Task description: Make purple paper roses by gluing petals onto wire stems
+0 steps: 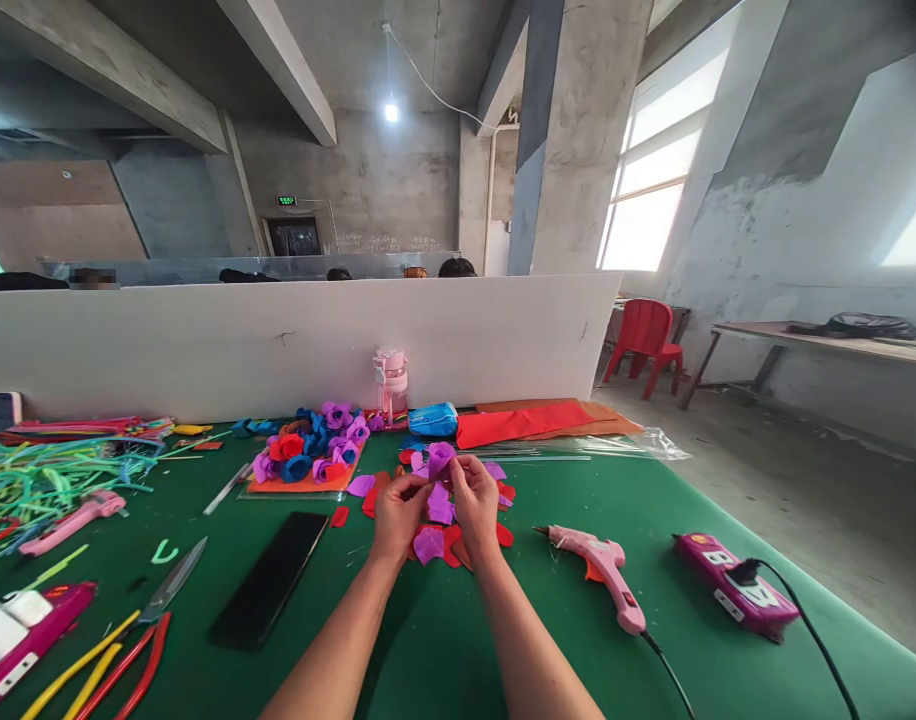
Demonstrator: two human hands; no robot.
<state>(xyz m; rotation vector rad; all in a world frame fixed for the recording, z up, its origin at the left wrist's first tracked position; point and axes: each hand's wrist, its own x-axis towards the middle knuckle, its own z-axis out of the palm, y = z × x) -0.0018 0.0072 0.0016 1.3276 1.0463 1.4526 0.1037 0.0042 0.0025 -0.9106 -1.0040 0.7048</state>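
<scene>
Between my two hands, a purple flower piece [441,460] is held up over the green table. My left hand [402,510] pinches its lower left side, and my right hand [474,495] grips its right edge with thumb and fingers. Beneath and around the hands lie loose purple petals [429,544] and red petals [504,536]. Farther back on the left, finished purple, blue and red flowers [308,445] sit in a cluster on an orange sheet [300,486].
A pink glue gun [597,565] and a power strip [735,588] lie on the right. On the left are a black phone [270,578], scissors [174,582] and colourful strips [68,475]. A pink bottle [391,384] stands by the white partition [293,345].
</scene>
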